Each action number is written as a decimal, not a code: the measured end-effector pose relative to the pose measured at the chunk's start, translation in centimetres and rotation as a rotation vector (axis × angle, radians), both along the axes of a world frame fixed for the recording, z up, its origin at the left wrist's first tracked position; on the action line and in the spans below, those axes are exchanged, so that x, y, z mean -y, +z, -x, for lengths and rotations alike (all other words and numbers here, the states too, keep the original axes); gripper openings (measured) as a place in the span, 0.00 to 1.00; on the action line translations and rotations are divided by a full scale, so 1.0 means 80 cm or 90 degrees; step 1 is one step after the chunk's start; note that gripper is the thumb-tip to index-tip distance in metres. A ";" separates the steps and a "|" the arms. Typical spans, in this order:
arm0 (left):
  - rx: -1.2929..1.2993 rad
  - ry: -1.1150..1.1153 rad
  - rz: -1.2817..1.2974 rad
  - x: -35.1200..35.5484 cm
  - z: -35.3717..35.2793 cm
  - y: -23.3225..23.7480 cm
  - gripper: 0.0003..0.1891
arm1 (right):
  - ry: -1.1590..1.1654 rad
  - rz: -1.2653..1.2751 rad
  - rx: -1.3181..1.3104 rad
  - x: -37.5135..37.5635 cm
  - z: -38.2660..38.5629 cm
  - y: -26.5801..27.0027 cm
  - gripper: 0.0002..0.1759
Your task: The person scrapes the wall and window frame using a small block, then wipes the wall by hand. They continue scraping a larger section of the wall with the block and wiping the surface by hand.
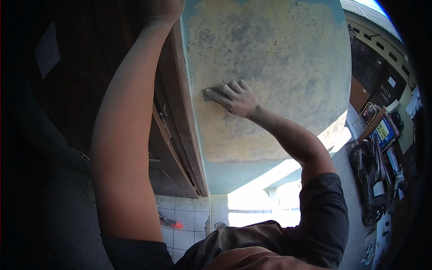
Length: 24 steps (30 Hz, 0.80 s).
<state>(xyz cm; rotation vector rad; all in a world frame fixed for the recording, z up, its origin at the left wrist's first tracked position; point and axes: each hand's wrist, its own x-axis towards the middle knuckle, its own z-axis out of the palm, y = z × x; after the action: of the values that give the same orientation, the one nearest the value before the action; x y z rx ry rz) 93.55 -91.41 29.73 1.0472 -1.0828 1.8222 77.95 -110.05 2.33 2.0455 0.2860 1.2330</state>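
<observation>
My right hand (pixel 236 99) is pressed against the wall (pixel 279 58), closed on a small dark piece of sandpaper (pixel 208 95) whose edge shows at the fingertips. The wall has worn cream paint with grey blotches and pale blue borders. My left hand (pixel 164 10) is raised beside the top of the brown wooden door frame (pixel 182 90). The upper edge of the view cuts it off, so its fingers are hidden.
A dark door (pixel 94 49) with a paper sheet (pixel 47 50) stands on the left. On the tiled floor (pixel 184 204) below lies a tool with a red part (pixel 177 225). A motorbike (pixel 371 180) and cluttered boxes (pixel 384 132) are at the right.
</observation>
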 end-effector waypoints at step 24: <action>0.009 0.085 -0.036 -0.001 0.012 -0.002 0.19 | 0.098 0.054 0.339 0.082 0.057 0.338 0.29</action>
<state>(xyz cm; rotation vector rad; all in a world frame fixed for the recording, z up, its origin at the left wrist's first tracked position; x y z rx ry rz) 92.58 -91.32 29.56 1.1658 -1.1019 1.9167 73.37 -116.60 29.40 1.5714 0.2359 1.7709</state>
